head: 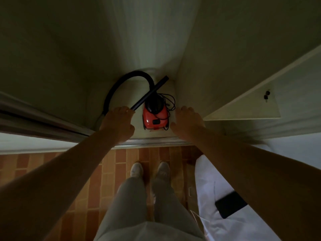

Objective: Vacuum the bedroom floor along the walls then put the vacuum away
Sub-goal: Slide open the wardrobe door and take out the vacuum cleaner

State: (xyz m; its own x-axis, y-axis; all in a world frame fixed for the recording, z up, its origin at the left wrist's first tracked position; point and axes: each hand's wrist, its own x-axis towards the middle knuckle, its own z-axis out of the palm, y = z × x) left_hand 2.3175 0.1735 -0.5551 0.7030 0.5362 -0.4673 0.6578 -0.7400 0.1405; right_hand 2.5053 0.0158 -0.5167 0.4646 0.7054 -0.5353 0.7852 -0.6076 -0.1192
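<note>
A small red and black canister vacuum (155,117) sits on the floor inside a white wardrobe, its cord (169,101) bundled loosely on top. Its black hose (119,84) loops up and left, and the black tube (150,93) leans diagonally across the body. My left hand (117,124) is at the tube's lower end with fingers curled over it; the grip itself is hidden. My right hand (188,120) hovers just right of the vacuum, fingers relaxed and holding nothing.
A sliding door (43,119) stands at the left and its track (152,141) runs along the wardrobe's front edge. A shelf (243,108) juts out at the right. My feet stand on wood-patterned floor (86,180). A bed (217,188) with a dark phone (231,204) lies at the lower right.
</note>
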